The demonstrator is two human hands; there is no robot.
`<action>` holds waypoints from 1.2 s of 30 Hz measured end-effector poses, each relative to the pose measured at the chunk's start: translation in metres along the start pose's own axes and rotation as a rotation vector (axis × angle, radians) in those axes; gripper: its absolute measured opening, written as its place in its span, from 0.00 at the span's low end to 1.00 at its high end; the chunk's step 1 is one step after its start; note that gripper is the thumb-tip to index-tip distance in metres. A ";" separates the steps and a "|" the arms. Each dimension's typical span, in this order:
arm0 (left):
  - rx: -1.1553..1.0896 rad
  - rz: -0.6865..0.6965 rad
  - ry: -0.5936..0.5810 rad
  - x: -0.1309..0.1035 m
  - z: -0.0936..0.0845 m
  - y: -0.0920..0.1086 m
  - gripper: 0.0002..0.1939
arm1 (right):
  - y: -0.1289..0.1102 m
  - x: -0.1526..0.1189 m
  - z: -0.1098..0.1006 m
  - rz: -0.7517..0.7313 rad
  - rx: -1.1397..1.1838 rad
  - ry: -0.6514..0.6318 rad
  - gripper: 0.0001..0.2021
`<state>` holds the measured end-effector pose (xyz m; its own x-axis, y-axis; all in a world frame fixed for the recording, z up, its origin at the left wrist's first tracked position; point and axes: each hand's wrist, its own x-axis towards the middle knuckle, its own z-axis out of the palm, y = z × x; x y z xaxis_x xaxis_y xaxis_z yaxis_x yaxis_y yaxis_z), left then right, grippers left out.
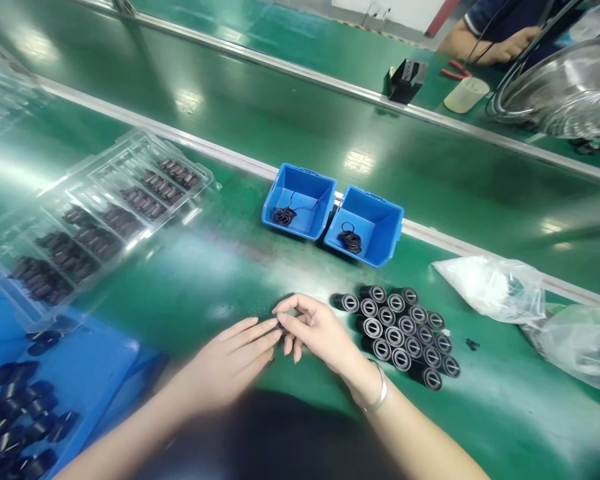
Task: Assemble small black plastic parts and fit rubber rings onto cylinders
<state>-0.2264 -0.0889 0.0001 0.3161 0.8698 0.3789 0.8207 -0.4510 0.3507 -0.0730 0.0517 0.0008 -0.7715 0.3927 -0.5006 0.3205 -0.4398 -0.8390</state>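
My left hand [230, 360] and my right hand [313, 330] meet over the green table [180, 313], fingertips touching. Between them is a small dark piece [281, 325], mostly hidden by the fingers. The right thumb and index finger pinch at it; the left fingers lie together against it. To the right of my right hand stands a cluster of black cylinders [394, 335] with ringed, slotted ends. Beyond the hands are two blue bins, the left bin [300, 227] and the right bin [380, 257], each holding thin black rings.
A clear compartment tray [145, 230] of dark parts lies at left, above a blue crate [110, 373] of black pieces. Plastic bags [500, 287] lie at right, near tiny black bits [473, 345]. Across the rail, another person's hand [515, 47] is near red pliers [457, 70].
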 end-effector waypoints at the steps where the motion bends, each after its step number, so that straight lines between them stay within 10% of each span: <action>1: 0.003 0.007 -0.006 0.001 -0.001 0.000 0.13 | -0.002 0.001 0.000 0.017 0.015 -0.002 0.16; 17: 0.045 -0.018 -0.077 0.000 0.004 0.002 0.14 | 0.012 -0.016 0.008 -0.051 0.350 0.139 0.16; 36: 0.052 0.052 -0.130 0.004 0.007 0.005 0.14 | 0.008 -0.008 -0.005 0.055 0.335 -0.035 0.17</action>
<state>-0.2178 -0.0865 -0.0030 0.4150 0.8657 0.2799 0.8242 -0.4880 0.2874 -0.0621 0.0488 -0.0031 -0.7785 0.3356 -0.5304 0.1683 -0.7025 -0.6915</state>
